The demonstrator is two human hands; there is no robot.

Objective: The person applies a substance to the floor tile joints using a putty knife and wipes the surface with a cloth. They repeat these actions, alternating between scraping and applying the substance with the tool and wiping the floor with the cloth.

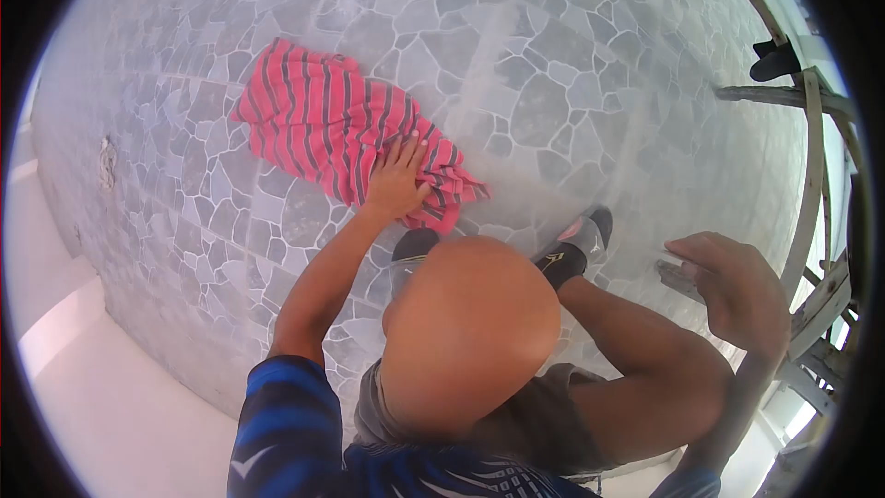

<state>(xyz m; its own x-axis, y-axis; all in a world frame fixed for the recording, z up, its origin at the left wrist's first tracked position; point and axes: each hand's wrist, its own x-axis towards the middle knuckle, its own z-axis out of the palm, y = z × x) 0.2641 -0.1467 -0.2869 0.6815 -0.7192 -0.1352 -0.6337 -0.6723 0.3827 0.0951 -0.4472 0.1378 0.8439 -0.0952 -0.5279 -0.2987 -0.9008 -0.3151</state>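
A pink cloth with dark stripes (318, 111) lies rumpled on the stone-patterned floor, bunched at its near right end. My left hand (398, 183) rests palm down on that bunched end, fingers spread over the fabric. Off to the right, my right hand (728, 290) is raised beside my knee, slightly blurred, with its fingers loosely bent and apart. It overlaps the end of a grey wooden piece (678, 278) in this view, and no object shows in its grasp.
My bent knee (470, 332) and slippered foot (576, 244) are close to the cloth. A wooden frame (811, 175) runs along the right side, with a dark item (774, 62) on it. A pale ledge (64, 314) borders the floor at left.
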